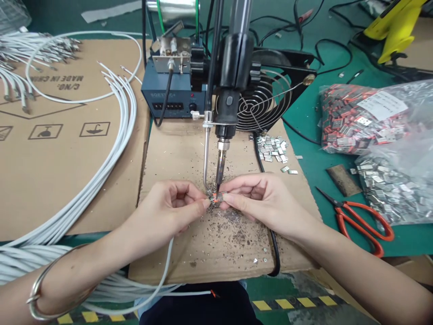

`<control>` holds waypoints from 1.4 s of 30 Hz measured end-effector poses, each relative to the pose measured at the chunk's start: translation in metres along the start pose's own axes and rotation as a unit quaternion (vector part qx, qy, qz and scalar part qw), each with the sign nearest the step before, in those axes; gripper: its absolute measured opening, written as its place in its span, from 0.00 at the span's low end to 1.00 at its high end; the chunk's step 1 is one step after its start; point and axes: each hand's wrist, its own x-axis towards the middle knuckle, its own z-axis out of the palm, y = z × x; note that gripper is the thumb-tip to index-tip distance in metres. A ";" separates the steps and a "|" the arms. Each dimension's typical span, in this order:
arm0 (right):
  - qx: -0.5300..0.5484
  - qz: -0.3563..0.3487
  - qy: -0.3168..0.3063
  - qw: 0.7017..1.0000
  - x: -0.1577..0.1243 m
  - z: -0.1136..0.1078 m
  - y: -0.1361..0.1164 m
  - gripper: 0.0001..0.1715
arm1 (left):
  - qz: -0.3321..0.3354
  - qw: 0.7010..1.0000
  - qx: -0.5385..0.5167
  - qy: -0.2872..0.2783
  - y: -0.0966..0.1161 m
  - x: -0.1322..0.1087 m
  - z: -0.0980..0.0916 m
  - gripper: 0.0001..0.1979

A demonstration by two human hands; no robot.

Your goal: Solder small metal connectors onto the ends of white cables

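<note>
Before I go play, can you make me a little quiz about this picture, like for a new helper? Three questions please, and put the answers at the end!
1. Pick one. What does the right hand pinch?
A) a white label
B) a small metal connector
C) a yellow tool

2. True or false? The tip of the soldering iron points down between the right hand and the left hand.

3. Fill in the colour. The scissors lie on the ____ table.

Key:
1. B
2. True
3. Green
</note>
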 end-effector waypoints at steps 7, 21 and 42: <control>-0.008 -0.009 -0.012 1.000 -0.001 -0.001 0.001 0.05 | 0.008 1.000 -0.009 0.000 0.000 -0.002 0.001 0.09; -0.020 -0.003 -0.026 0.999 -0.003 -0.004 0.001 0.05 | 0.024 0.999 -0.031 -0.013 -0.001 -0.001 0.000 0.08; -0.040 0.028 -0.013 0.999 -0.003 -0.001 -0.002 0.10 | 0.076 0.997 0.021 0.007 -0.002 0.000 0.000 0.08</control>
